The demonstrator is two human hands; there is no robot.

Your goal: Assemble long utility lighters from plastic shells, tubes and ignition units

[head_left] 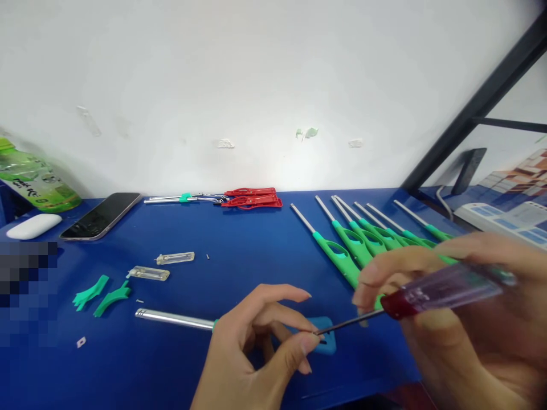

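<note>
My right hand (453,319) grips a screwdriver (444,290) with a clear purplish handle and red collar. Its shaft slants down to the left, the tip at the fingertips of my left hand (265,341). There my left thumb and forefinger are pinched together; anything between them is too small to make out. Beneath the left hand lies a metal tube (175,319) with a bit of green at its end. A blue plastic part (327,336) with a dark slot shows past the fingers. Whether tube and blue part are joined is hidden.
Several green stick lighters (339,256) lie right. Red handle shells (252,198) rest by the wall. Left are clear fuel tanks (149,273), green plastic pieces (113,299), a small screw (140,300), a phone (102,216), a white case (34,226) and a bottle (38,182).
</note>
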